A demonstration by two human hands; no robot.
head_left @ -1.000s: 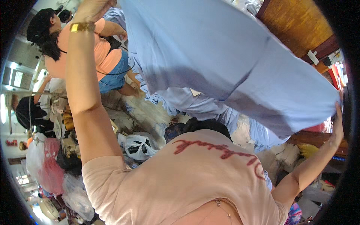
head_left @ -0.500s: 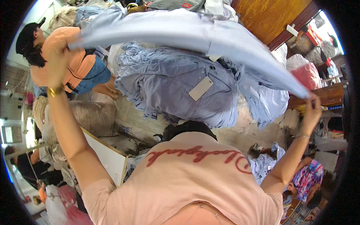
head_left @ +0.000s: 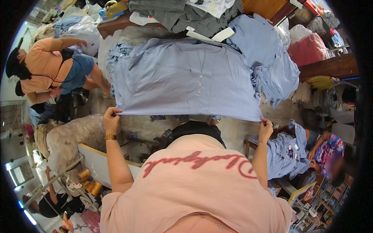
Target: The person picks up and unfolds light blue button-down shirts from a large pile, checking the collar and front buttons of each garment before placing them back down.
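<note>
A light blue shirt (head_left: pixel 163 81) with a short row of white buttons lies spread over a pile in front of me. Its near edge is pulled straight between my two hands. My left hand (head_left: pixel 112 118) pinches the near left corner, thumb and fingers closed on the cloth. The near right corner is pinched in my right hand (head_left: pixel 265 129). More blue garments (head_left: pixel 268 66) are heaped beside the shirt on the right, some hanging down. What lies directly beneath the shirt is mostly hidden.
Dark grey garments (head_left: pixel 163 15) and white tags (head_left: pixel 223 35) lie beyond the shirt. At the left stands a person in an orange top (head_left: pixel 46 64); another person in a patterned top (head_left: pixel 330 149) sits at the right by blue garments (head_left: pixel 285 151). A white board (head_left: pixel 101 157) is near my left elbow.
The shirt, stretched high and blurred before, is now down flat over the pile. Both hands have come lower and closer together, still holding it. The person in orange has turned and shifted left.
</note>
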